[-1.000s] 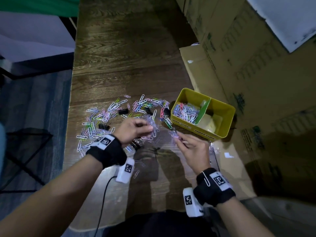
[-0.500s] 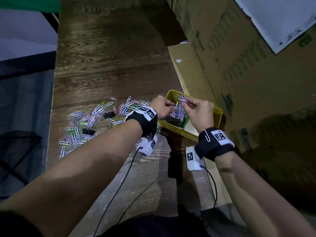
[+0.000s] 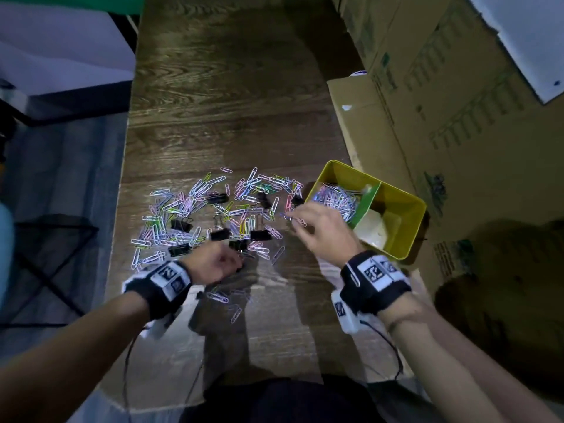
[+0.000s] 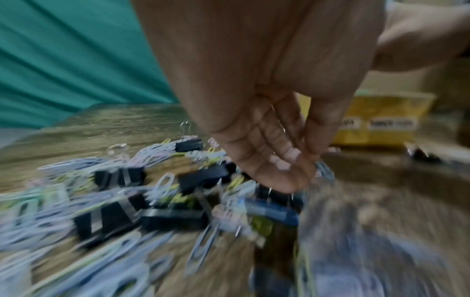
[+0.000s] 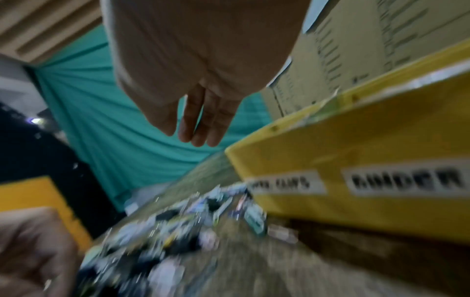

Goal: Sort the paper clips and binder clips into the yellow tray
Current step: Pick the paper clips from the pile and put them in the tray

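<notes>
Paper clips (image 3: 195, 209) in pale pastel colours lie scattered across the middle of the wooden tabletop (image 3: 232, 96), mixed with black binder clips (image 3: 180, 225), the spread reaching from near the tabletop's left edge to the yellow tray (image 3: 406, 233) at its right edge. The tray has a green divider (image 3: 366, 203); its left compartment holds a heap of paper clips (image 3: 337, 198), and its right compartment shows something pale that is too dim to name. Two white labels are stuck on the tray's near wall, their lettering blurred in the wrist views. The left hand (image 3: 215, 264) is low over the near edge of the scatter, fingers (image 4: 277, 160) curled inward with the thumb against them, directly above a binder clip (image 4: 274, 198); thin wire shows between the fingers, but motion blur leaves it unclear what they hold, if anything. The right hand (image 3: 323, 230) hovers just left of the tray's near-left corner, over the right fringe of the scatter, fingers (image 5: 201, 124) loosely extended and close together; whether a clip is pinched at the tips cannot be told. Cardboard boxes (image 3: 457, 87) stand along the right edge, beyond the tray.
</notes>
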`<state>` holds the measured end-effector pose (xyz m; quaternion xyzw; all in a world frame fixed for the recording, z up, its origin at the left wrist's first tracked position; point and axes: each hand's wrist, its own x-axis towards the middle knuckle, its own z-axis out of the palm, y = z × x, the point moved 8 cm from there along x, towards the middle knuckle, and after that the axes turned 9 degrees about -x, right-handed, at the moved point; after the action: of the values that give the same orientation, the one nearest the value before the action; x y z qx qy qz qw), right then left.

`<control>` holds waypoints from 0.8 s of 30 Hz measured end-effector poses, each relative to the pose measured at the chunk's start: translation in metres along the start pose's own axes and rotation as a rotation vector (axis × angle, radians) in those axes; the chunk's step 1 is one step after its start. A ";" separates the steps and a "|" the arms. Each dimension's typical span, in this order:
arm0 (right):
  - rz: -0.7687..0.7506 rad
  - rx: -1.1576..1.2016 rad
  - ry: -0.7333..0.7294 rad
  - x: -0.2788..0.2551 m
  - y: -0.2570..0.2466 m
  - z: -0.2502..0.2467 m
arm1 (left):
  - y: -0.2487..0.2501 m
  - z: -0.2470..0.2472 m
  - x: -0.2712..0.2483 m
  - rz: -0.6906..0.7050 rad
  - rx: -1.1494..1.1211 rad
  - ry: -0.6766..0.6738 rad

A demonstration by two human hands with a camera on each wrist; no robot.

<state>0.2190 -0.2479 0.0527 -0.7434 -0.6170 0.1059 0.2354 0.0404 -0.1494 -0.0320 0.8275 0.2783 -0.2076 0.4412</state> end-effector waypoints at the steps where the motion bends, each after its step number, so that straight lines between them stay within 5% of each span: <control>1: -0.022 -0.006 -0.057 -0.008 -0.007 0.018 | -0.015 0.010 -0.008 -0.022 0.081 -0.039; 4: 0.085 -0.043 -0.246 -0.034 -0.004 0.073 | -0.031 0.027 -0.021 0.002 0.206 -0.023; 9: 0.192 -0.245 -0.641 -0.073 -0.006 0.144 | -0.030 0.018 -0.009 0.024 0.181 0.208; 14: 0.130 -0.277 -0.598 -0.075 -0.024 0.153 | -0.028 0.003 -0.006 -0.038 0.181 0.365; 18: 0.343 -0.283 -0.427 -0.053 0.007 0.126 | -0.004 0.021 -0.006 0.033 0.336 0.222; 24: 0.378 -0.290 -0.544 -0.045 0.026 0.130 | -0.017 0.008 0.007 -0.068 0.315 0.262</control>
<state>0.1736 -0.2657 -0.0787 -0.8145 -0.5175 0.2531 -0.0689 0.0345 -0.1467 -0.0510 0.8963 0.3253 -0.1540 0.2590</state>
